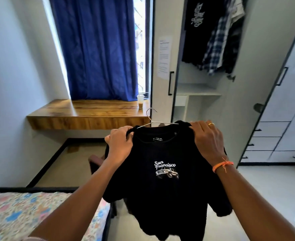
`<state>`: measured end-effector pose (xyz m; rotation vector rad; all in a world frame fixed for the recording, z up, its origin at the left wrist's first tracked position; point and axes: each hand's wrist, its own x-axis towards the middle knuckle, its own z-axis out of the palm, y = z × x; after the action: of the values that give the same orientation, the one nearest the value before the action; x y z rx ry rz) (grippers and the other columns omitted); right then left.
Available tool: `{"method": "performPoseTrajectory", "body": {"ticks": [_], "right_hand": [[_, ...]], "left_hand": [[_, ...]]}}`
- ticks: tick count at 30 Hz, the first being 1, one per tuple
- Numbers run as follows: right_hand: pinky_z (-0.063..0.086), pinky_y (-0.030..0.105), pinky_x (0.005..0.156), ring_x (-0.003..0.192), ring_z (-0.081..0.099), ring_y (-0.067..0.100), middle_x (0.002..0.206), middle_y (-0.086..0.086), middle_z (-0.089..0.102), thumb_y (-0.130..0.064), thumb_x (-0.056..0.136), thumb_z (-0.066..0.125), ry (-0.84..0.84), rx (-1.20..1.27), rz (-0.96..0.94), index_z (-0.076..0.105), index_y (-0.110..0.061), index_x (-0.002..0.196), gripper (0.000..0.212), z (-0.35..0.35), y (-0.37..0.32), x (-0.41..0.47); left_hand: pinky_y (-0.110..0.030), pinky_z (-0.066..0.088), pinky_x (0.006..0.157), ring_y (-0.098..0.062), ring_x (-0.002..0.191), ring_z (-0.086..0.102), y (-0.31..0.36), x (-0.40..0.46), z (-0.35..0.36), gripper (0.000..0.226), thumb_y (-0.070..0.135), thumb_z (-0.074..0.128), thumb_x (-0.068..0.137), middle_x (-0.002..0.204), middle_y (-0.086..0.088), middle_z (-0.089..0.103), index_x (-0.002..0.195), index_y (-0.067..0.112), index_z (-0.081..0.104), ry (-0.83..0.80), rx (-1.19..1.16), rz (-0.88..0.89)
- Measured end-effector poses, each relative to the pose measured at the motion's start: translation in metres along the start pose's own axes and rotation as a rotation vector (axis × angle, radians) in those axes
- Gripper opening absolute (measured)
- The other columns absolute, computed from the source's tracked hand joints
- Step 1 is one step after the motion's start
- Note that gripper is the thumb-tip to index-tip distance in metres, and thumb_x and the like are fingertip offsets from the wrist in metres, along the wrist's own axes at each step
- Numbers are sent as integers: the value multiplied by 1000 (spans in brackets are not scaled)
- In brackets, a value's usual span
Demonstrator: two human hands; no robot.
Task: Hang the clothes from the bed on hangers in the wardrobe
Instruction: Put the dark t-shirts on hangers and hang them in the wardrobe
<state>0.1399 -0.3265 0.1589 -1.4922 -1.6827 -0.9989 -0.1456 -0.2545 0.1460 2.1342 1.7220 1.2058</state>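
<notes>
hands point(162, 143) grip black T-shirt point(165, 180) shoulders | wire hanger point(151, 120) seemingly inside

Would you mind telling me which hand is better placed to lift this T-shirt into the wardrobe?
The right hand, I think: it grips the black T-shirt shoulder nearest the open wardrobe; the left hand grips the far shoulder, so it could free the hanger hook.

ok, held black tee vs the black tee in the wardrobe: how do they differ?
The held black tee is gripped at its shoulders by the left hand and right hand; the wardrobe tee hangs untouched. Held: small San Francisco print; hung: larger script print. Both are black.
</notes>
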Motion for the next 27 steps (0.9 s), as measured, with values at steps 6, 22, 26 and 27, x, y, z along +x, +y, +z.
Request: {"method": "performPoseTrajectory", "body": {"ticks": [6,22,26,27], "right_hand": [[49,34,52,74,62,29,83,10,66,-20,100,51,33,-131,-14,67,-5,99,21,9,132,3],[48,32,46,73,60,31,75,9,64,-21,95,66,117,-242,81,67,-5,96,16,119,362,85],[35,24,45,71,56,30,69,7,60,-19,94,65,151,-236,94,67,-4,90,15,175,414,128],[32,23,46,70,54,29,67,7,58,-18,94,65,155,-219,84,67,-4,88,15,189,426,140]], "left_hand": [[-47,32,101,-31,128,37,107,33,115,49,28,64,90,137,-8,43,134,17,46,54,-108,-170],[-27,51,59,-15,70,62,291,204,353,23,31,59,97,78,-3,65,87,10,62,-575,-1304,-787],[-21,46,46,-11,58,58,314,288,418,26,34,64,94,66,1,61,80,11,62,-605,-1384,-812],[-20,45,43,-11,54,58,319,308,432,24,31,64,94,63,0,60,80,11,61,-599,-1397,-809]]}}
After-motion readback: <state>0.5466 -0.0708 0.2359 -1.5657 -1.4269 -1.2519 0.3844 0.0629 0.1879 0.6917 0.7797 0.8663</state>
